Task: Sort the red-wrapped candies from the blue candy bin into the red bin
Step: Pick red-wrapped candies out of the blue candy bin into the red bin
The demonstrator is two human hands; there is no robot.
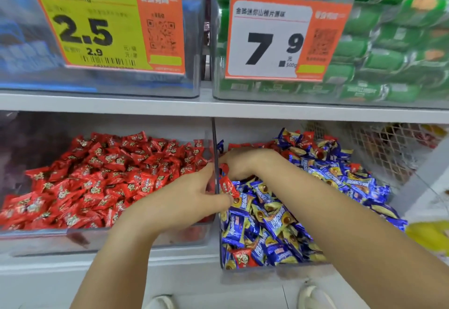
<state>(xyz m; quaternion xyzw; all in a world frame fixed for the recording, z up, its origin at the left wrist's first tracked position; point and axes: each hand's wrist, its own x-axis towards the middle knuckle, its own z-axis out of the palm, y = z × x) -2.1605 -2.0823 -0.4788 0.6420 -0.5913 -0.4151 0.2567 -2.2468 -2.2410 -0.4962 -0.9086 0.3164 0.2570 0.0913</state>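
Red candy [228, 187] pinched by left hand [192, 195]; right hand [239, 162] (curled) grips another.

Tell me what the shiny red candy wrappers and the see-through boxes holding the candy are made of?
The red candy wrappers look like thin glossy plastic film: they crinkle, catch light and have crimped ends. The see-through box of red candies and the see-through box of blue candies look like clear hard plastic, likely acrylic: straight stiff walls you can see the candy through. It could be another clear plastic.

White shop shelf [170, 105] with two price tags [107, 20], green packets [388, 41] above, pale floor [218, 291] below.
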